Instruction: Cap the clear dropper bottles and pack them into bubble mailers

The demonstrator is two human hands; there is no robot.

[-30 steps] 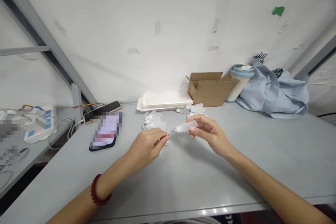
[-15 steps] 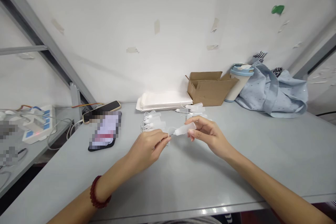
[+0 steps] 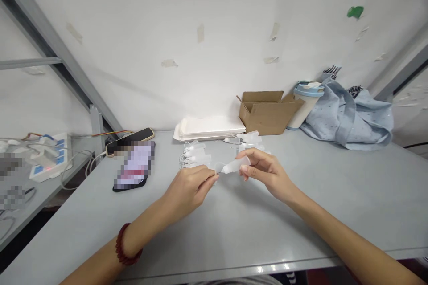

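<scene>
My right hand pinches a small translucent white plastic bottle, held sideways with its narrow tip pointing left. My left hand is closed in a pinch on a tiny clear piece right at that tip; I cannot make out what the piece is. Both hands hover just above the grey table. Behind them lie several more of the same small bottles, one group at the left and another group at the right. A red bead bracelet circles my left wrist.
A stack of white trays and an open cardboard box stand against the wall. A blue-lidded cup and a crumpled blue cloth sit at the back right. Two phones lie left, a power strip farther left.
Both hands have drawn slightly closer, bringing the bottle's tip up against the left hand's pinch. Otherwise nothing moved.
</scene>
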